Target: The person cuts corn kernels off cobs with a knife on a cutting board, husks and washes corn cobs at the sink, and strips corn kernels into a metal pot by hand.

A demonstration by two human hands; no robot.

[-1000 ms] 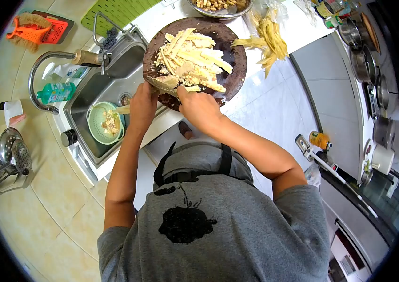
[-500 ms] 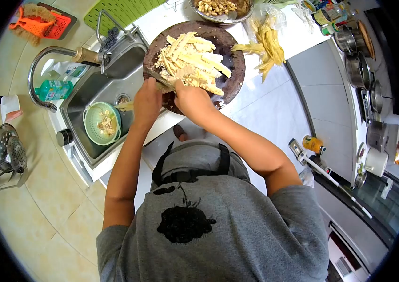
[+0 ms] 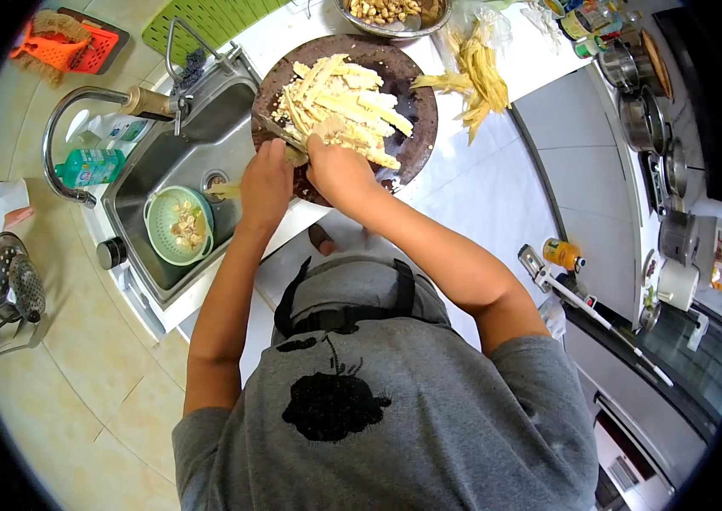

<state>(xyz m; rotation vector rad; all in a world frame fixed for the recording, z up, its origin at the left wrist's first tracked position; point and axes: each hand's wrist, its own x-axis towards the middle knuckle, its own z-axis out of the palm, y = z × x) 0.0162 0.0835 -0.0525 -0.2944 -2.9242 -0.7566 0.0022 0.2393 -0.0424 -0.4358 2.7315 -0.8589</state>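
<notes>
One strip (image 3: pixel 225 191) — probably light, bendy, slippery, best gripped by its end — is clamped in the left hand (image 3: pixel 266 182), beside the knife (image 3: pixel 279 131) in the right hand (image 3: pixel 340 173).

Bright, fairly even light fills the scene, strongest on the glossy white countertop (image 3: pixel 535 68), whose right end is nearly washed out. Past that edge, the pale grey tiled floor (image 3: pixel 480 200) carries a bluish glare; the beige tiles (image 3: pixel 71 383) at left look warmer. Soft glints line the rectangular stainless-steel sink (image 3: pixel 208 136), and a faint sheen marks the round dark-brown wooden chopping board (image 3: pixel 421 111). The wide lens bows straight lines towards a black rim (it swallows all four corners). Fine lettering is too soft to read.
</notes>
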